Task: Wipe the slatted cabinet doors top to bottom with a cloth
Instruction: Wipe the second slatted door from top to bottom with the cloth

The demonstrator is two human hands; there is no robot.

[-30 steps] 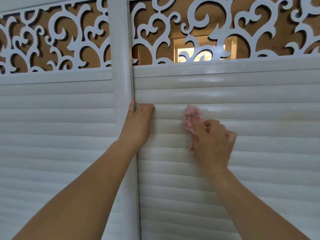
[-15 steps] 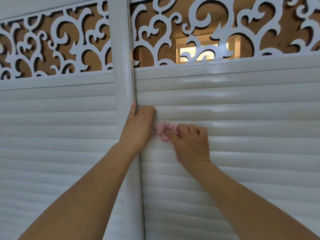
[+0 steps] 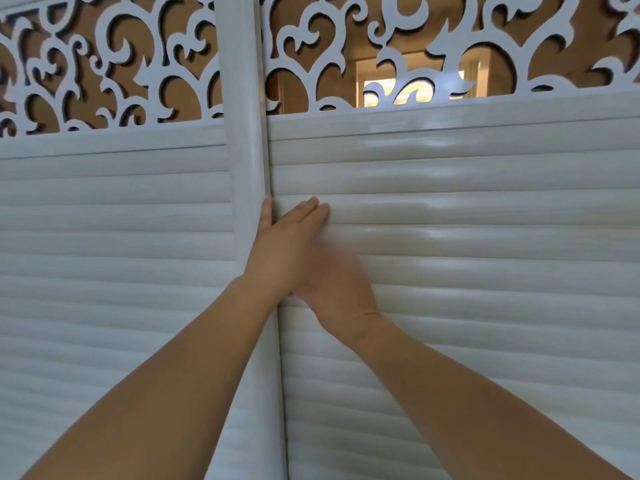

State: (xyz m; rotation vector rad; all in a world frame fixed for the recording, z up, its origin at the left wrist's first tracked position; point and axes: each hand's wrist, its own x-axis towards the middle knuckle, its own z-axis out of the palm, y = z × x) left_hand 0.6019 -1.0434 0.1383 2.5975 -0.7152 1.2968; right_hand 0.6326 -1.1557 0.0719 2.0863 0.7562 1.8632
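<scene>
Two white slatted cabinet doors [image 3: 450,306] fill the view behind both hands, their slats running sideways, left to right, with unwiped slats stacked below the hands. The left hand [image 3: 282,247] lies flat with straight fingers on the right door beside the centre post [image 3: 247,168], bracing it. The right hand [image 3: 336,285], blurred, sits just below and touching it; its grasp cannot be told. The cloth is hidden, probably under that right hand.
</scene>
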